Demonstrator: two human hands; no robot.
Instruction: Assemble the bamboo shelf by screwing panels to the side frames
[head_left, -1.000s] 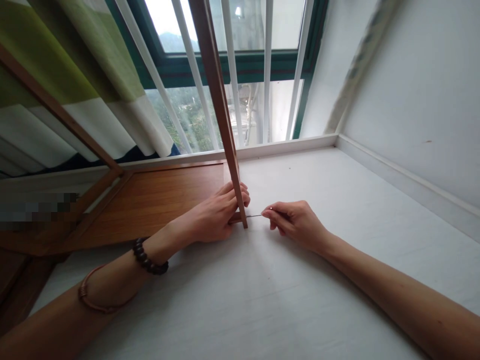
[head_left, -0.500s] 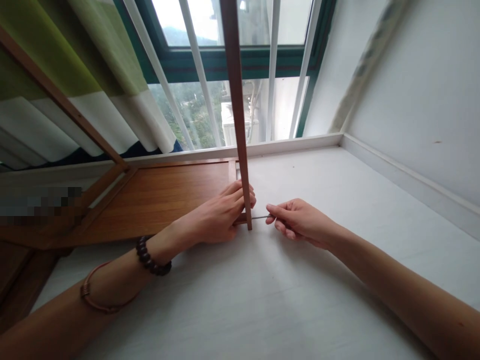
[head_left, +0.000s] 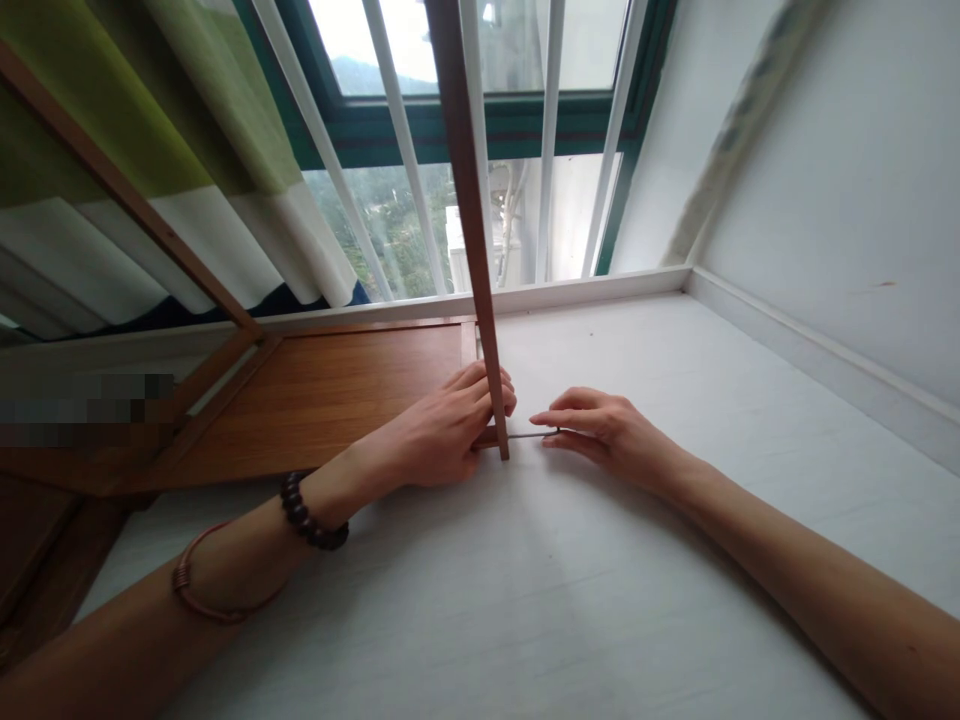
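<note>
From my remote seat I see the left hand (head_left: 442,435), its grip closed round the foot of the upright wooden post (head_left: 469,220). The post stands at the near corner of the flat wooden panel (head_left: 337,390) on the white window ledge (head_left: 600,560), braced, I judge, against tipping. The right hand (head_left: 607,435) has a narrow pinch grip on a thin metal rod (head_left: 529,435) (a hex key, perhaps), held level so its tip meets the post's base.
</note>
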